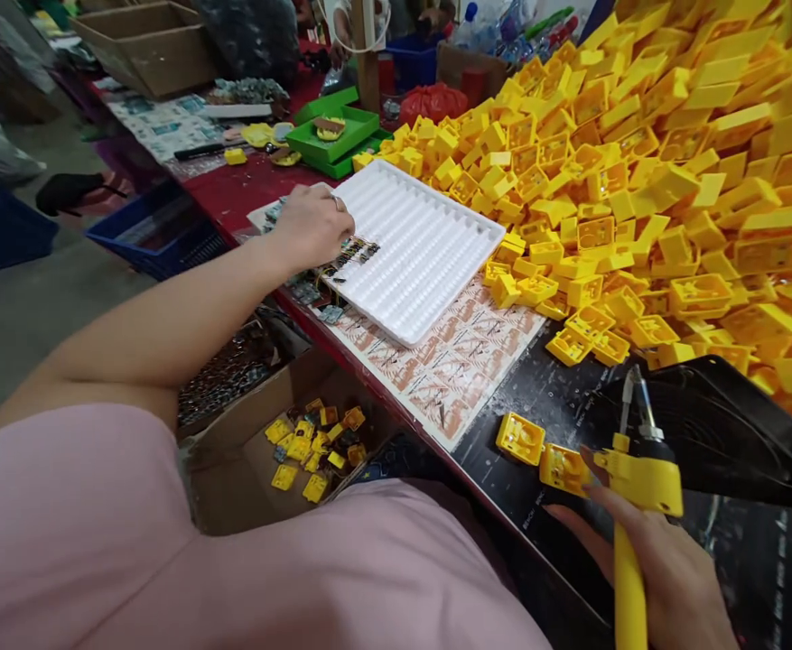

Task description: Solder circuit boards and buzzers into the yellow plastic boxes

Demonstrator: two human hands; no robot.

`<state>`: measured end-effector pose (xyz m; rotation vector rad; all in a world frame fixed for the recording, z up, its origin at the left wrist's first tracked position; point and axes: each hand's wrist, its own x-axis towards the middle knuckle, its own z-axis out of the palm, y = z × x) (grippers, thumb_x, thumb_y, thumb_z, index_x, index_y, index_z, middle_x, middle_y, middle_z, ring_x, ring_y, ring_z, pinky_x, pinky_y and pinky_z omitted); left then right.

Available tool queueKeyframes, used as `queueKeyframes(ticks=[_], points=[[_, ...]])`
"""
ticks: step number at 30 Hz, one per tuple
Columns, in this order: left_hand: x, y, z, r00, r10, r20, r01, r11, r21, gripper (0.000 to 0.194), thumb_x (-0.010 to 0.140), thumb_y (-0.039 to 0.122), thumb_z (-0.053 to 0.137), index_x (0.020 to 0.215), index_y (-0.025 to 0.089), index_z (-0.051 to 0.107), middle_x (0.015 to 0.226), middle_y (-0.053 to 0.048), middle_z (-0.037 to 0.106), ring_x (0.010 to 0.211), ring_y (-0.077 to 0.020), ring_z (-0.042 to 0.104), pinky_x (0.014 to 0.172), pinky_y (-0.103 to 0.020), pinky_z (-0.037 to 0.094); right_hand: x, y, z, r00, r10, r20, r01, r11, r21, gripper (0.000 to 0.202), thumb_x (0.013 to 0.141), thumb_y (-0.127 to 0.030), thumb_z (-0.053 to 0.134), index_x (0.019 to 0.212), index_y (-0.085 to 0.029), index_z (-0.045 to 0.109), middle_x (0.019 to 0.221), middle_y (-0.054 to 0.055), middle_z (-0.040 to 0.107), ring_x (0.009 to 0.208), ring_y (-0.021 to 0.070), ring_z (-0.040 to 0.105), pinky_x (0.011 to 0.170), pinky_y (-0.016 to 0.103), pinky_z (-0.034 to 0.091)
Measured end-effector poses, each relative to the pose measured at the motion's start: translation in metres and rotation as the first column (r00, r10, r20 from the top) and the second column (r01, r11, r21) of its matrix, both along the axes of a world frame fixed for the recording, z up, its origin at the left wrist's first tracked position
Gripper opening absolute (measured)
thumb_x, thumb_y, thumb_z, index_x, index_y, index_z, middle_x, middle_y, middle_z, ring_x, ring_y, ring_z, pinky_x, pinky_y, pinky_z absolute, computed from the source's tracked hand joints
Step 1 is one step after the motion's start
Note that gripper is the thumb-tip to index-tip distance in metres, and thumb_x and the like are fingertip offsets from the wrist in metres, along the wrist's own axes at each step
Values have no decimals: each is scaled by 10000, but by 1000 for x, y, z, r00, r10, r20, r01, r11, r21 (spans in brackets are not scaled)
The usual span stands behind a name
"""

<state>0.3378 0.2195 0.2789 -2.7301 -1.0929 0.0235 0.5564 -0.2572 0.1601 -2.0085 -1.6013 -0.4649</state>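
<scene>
My left hand reaches over the left edge of a white ribbed tray, its fingers bent down at small dark parts on the tray; its fingertips are hidden. At the lower right, my right hand is wrapped round a yellow soldering tool whose metal tip points up and away. Near the fingers of that hand, a yellow housing lies on the black mat, beside another yellow housing.
A big heap of yellow housings fills the right and back. Green trays stand behind the white tray. Below the table edge is a cardboard box with more yellow pieces. A black fan-like object stands at the right.
</scene>
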Motion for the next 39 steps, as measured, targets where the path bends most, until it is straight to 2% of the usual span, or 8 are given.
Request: queueKeyframes(ticks=[3,11,16,21,26,32,36,39], points=[[11,27,-4,999,34,-7,-34,997,-64,388,1009,335,416,1200,167,709,1363,-16,675,1230,-209,375,1193,-490,224,-1,15,9,986,151,73,-149,988,-36,860,907,-349,753,1623,-478,294,973,7,807,666,304,768,550,387,689],[31,49,-4,989,89,-119,-108,979,-170,264,937,348,584,1080,165,709,1293,-13,678,1109,-185,346,1182,-435,241,0,23,6,994,109,19,-108,992,-60,849,867,-308,799,1579,-506,380,918,6,794,692,333,772,560,412,698],[30,27,9,990,80,-119,-92,991,-99,344,1007,310,471,1243,171,677,1239,-38,686,1022,-187,433,1130,-450,356,6,18,-9,998,60,18,-58,994,-89,731,866,-297,778,1498,-503,474,966,1,797,678,324,766,497,419,652],[36,-7,22,997,37,64,-34,998,-49,416,1030,334,458,1362,182,656,1230,-53,724,1083,-207,587,1094,-524,463,2,21,-5,991,123,44,-118,989,-94,361,946,-338,704,1299,-302,633,915,22,777,652,234,739,586,336,614],[51,-43,37,867,-229,443,326,932,-156,610,868,470,539,1309,96,733,949,-34,719,975,-214,685,988,-500,500,-9,22,7,994,104,21,-100,985,-140,288,999,-397,652,1228,-228,611,975,44,762,743,198,718,681,310,570],[76,-115,-23,851,-135,507,473,618,-629,408,831,322,613,1127,123,811,796,-38,728,696,-132,638,821,-418,579,-16,20,6,997,-1,75,12,989,-149,335,955,-369,729,1234,-223,614,995,55,757,835,204,719,779,318,568],[73,-154,-71,849,-517,111,497,709,-499,407,967,313,465,1103,135,804,1002,-122,791,969,-275,740,901,-440,586,-23,21,9,1000,-14,-3,14,994,-111,444,907,-371,789,1289,-273,586,998,28,761,903,225,742,906,366,585],[65,-162,-76,763,-645,37,621,716,-319,480,1017,388,382,1084,158,798,1206,-142,754,1169,-340,690,971,-481,549,-28,28,14,994,22,-109,-30,997,-74,509,895,-339,802,1334,-296,547,1042,25,764,972,230,750,944,374,589]])
